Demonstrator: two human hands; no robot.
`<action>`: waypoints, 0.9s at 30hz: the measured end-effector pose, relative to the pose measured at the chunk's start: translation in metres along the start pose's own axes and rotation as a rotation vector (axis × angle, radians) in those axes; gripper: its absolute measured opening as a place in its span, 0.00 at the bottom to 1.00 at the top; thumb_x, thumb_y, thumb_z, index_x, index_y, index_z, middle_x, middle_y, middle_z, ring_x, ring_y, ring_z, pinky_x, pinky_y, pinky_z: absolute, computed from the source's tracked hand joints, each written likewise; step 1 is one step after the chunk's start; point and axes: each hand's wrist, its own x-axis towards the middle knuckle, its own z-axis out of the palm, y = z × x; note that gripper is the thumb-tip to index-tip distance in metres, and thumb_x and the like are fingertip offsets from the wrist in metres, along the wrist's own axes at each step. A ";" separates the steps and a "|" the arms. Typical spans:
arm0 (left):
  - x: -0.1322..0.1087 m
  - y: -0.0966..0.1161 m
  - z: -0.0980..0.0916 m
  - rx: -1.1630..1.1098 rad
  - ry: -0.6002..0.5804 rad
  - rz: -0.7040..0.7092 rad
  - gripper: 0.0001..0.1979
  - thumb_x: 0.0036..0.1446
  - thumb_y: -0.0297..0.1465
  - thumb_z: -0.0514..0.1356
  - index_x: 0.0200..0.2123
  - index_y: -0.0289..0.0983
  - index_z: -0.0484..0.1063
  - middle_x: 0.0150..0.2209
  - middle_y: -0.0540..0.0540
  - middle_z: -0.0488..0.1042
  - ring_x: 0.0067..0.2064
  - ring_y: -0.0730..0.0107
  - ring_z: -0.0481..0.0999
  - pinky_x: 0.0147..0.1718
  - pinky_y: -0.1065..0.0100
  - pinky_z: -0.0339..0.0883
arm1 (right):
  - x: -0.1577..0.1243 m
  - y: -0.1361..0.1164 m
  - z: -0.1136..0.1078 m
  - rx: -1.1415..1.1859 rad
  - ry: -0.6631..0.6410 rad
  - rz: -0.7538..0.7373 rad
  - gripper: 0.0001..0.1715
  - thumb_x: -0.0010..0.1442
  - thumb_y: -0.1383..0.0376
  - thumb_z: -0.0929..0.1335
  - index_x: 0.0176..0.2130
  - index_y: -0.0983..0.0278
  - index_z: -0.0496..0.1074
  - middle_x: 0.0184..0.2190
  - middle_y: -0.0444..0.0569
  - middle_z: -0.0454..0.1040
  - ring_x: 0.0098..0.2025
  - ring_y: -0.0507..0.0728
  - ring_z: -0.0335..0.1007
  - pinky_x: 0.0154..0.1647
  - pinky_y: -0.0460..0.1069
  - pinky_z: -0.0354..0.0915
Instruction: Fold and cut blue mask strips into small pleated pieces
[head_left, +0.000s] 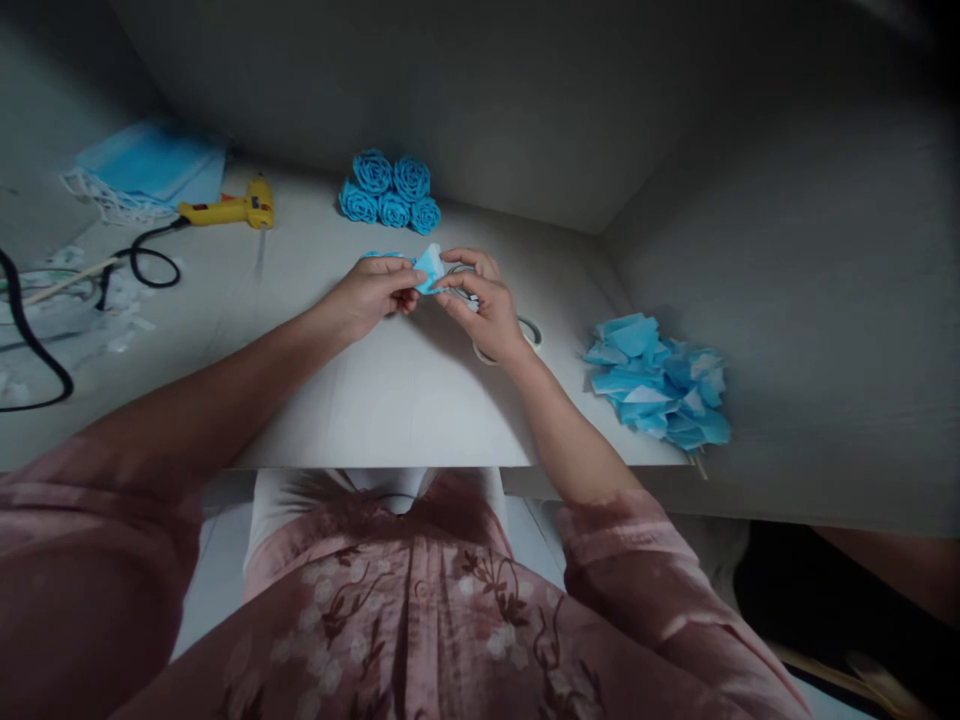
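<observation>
My left hand (375,292) is closed, pinching a small folded piece of blue and white mask fabric (430,268) between thumb and fingers. The fingertips of my right hand (484,298) close on the opposite edge of that piece. More blue material (381,254) shows just behind my left fingers; its shape is mostly hidden. Under my right wrist lie pale rounded handles (531,332), which look like those of scissors, partly covered by the hand. Beyond my hands, several blue rolled fabric roses (394,208) sit stacked close together.
At the back left lies a stack of blue face masks (154,165) beside a yellow glue gun (238,208) with a black cord (154,283). White scraps (112,320) litter the left side. A bunch of blue fabric flowers (660,385) rests at the table's right front edge. Grey panels surround the white table (375,410).
</observation>
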 end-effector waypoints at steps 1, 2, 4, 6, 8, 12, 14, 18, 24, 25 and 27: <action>0.000 0.000 0.000 0.012 0.014 0.009 0.17 0.58 0.27 0.72 0.21 0.36 0.69 0.21 0.51 0.71 0.23 0.79 0.70 0.25 0.73 0.60 | 0.000 0.000 0.000 0.004 -0.005 0.010 0.16 0.71 0.49 0.71 0.45 0.56 0.83 0.63 0.55 0.77 0.67 0.66 0.71 0.74 0.67 0.61; 0.000 0.001 0.000 0.025 0.028 0.019 0.17 0.57 0.26 0.72 0.22 0.36 0.69 0.21 0.51 0.70 0.23 0.78 0.69 0.24 0.73 0.59 | 0.000 0.000 0.000 0.009 -0.013 0.023 0.17 0.71 0.48 0.71 0.45 0.56 0.83 0.63 0.55 0.77 0.67 0.66 0.71 0.74 0.67 0.61; 0.000 0.001 0.000 0.052 0.045 0.034 0.16 0.58 0.25 0.71 0.22 0.36 0.70 0.21 0.51 0.70 0.23 0.78 0.69 0.24 0.73 0.58 | 0.001 0.000 0.000 0.026 -0.027 0.063 0.19 0.71 0.46 0.71 0.45 0.56 0.83 0.64 0.55 0.77 0.68 0.66 0.71 0.74 0.67 0.61; 0.000 0.001 -0.001 0.072 0.047 0.043 0.15 0.58 0.25 0.70 0.22 0.36 0.71 0.21 0.51 0.71 0.23 0.78 0.69 0.24 0.72 0.58 | 0.002 0.001 0.001 0.042 -0.035 0.106 0.20 0.70 0.45 0.71 0.45 0.56 0.83 0.64 0.54 0.78 0.69 0.66 0.71 0.74 0.67 0.61; 0.000 0.001 -0.001 0.090 0.044 0.054 0.15 0.58 0.26 0.71 0.22 0.36 0.71 0.21 0.51 0.71 0.23 0.78 0.69 0.25 0.72 0.59 | 0.002 0.000 0.002 0.064 -0.035 0.138 0.20 0.70 0.44 0.72 0.44 0.55 0.83 0.64 0.53 0.78 0.69 0.65 0.71 0.74 0.65 0.62; 0.000 -0.001 -0.001 0.124 0.040 0.073 0.16 0.58 0.26 0.70 0.21 0.36 0.71 0.21 0.50 0.71 0.23 0.78 0.69 0.26 0.71 0.58 | 0.001 -0.002 0.003 0.149 -0.004 0.181 0.21 0.68 0.43 0.73 0.43 0.57 0.81 0.62 0.54 0.78 0.66 0.62 0.74 0.68 0.60 0.70; 0.001 -0.001 0.000 0.138 0.038 0.082 0.16 0.58 0.26 0.71 0.20 0.37 0.71 0.21 0.50 0.71 0.23 0.77 0.69 0.26 0.71 0.58 | 0.001 -0.002 0.004 0.186 0.011 0.206 0.21 0.67 0.44 0.73 0.41 0.58 0.79 0.61 0.55 0.78 0.64 0.61 0.75 0.64 0.57 0.72; 0.001 -0.002 -0.001 0.148 0.026 0.104 0.16 0.56 0.29 0.72 0.21 0.37 0.71 0.21 0.50 0.72 0.24 0.76 0.69 0.26 0.71 0.60 | 0.001 -0.001 0.008 0.254 0.032 0.259 0.23 0.64 0.43 0.74 0.41 0.58 0.76 0.56 0.52 0.81 0.59 0.59 0.78 0.60 0.55 0.75; 0.000 -0.001 -0.001 0.145 0.003 0.120 0.16 0.57 0.30 0.73 0.21 0.37 0.72 0.22 0.50 0.73 0.25 0.77 0.70 0.26 0.72 0.61 | 0.003 0.007 0.015 0.400 0.062 0.338 0.42 0.57 0.37 0.77 0.59 0.56 0.71 0.51 0.51 0.83 0.52 0.59 0.81 0.55 0.55 0.77; -0.001 -0.001 0.000 0.148 0.001 0.124 0.17 0.58 0.29 0.72 0.21 0.37 0.72 0.22 0.50 0.73 0.24 0.77 0.70 0.26 0.72 0.61 | 0.003 0.008 0.015 0.401 0.042 0.350 0.44 0.57 0.37 0.77 0.62 0.55 0.70 0.50 0.51 0.83 0.51 0.59 0.81 0.54 0.55 0.78; -0.002 -0.001 0.000 0.168 0.002 0.130 0.17 0.58 0.29 0.72 0.21 0.37 0.72 0.22 0.50 0.73 0.24 0.77 0.69 0.26 0.72 0.61 | 0.003 0.009 0.016 0.372 0.024 0.376 0.44 0.60 0.39 0.77 0.65 0.55 0.69 0.46 0.49 0.84 0.47 0.58 0.81 0.51 0.54 0.78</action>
